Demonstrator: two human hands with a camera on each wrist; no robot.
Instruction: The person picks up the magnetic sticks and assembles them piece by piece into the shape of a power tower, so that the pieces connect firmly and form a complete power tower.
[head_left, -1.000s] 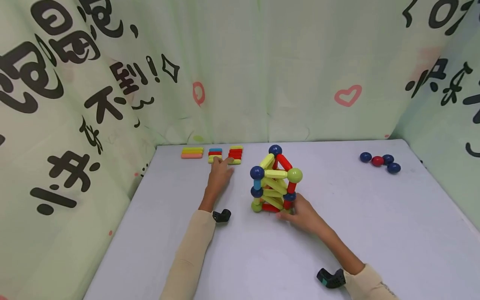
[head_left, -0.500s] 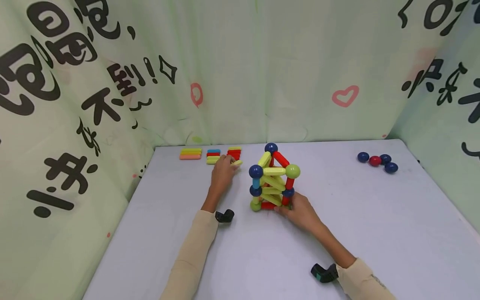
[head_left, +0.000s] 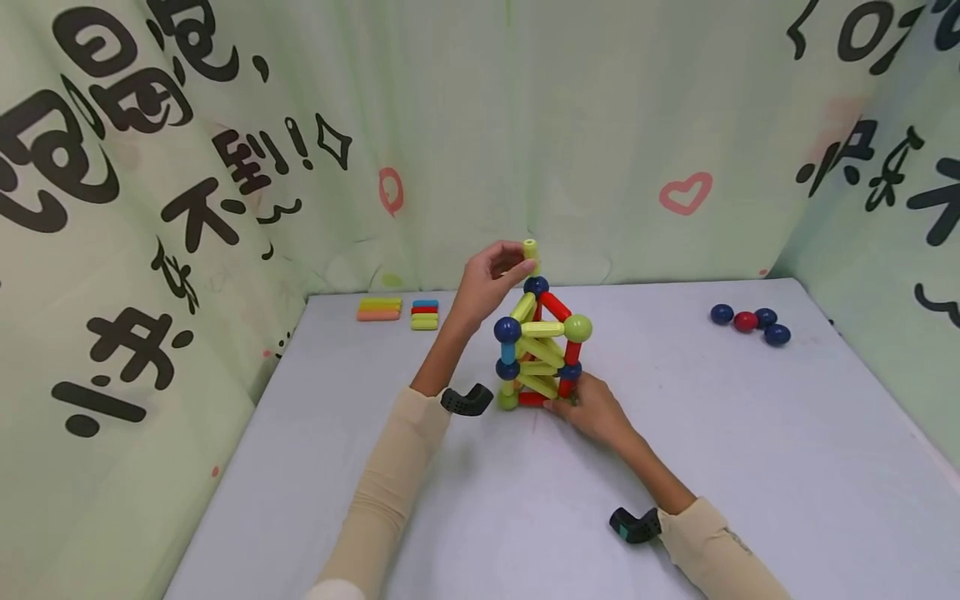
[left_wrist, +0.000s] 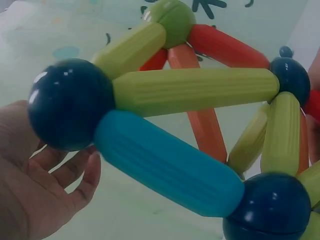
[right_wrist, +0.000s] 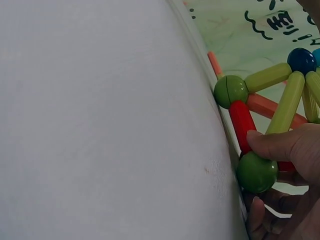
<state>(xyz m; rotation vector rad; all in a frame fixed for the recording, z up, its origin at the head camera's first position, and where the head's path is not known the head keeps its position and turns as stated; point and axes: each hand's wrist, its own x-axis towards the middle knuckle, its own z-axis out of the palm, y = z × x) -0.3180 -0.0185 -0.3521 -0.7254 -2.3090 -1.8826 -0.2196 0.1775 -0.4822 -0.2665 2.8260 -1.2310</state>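
Note:
A tower of magnetic sticks and balls (head_left: 543,329) stands upright on the white table, with yellow-green, red and blue sticks between blue and green balls. At its peak, my left hand (head_left: 491,279) pinches a yellow-green stick (head_left: 531,257) held upright over the topmost blue ball (head_left: 536,286). In the left wrist view, tower parts hide this stick and some of the fingers. My right hand (head_left: 598,410) grips the tower's lower right corner. Seen from the right wrist, the thumb lies by the red stick (right_wrist: 242,125) and the fingers curl beneath the green ball (right_wrist: 257,172).
Orange and yellow sticks (head_left: 379,309) lie stacked at the back left. Beside them is a stack of blue, red and yellow-green sticks (head_left: 424,315). Several loose balls, blue ones and a red one (head_left: 746,322), sit at the back right. A printed curtain (head_left: 585,150) hangs behind the table.
My left hand picked a yellow-green stick from the right-hand stack and carried it up and right to the tower's peak. That stack is now hidden behind the left arm. My right hand keeps its grip.

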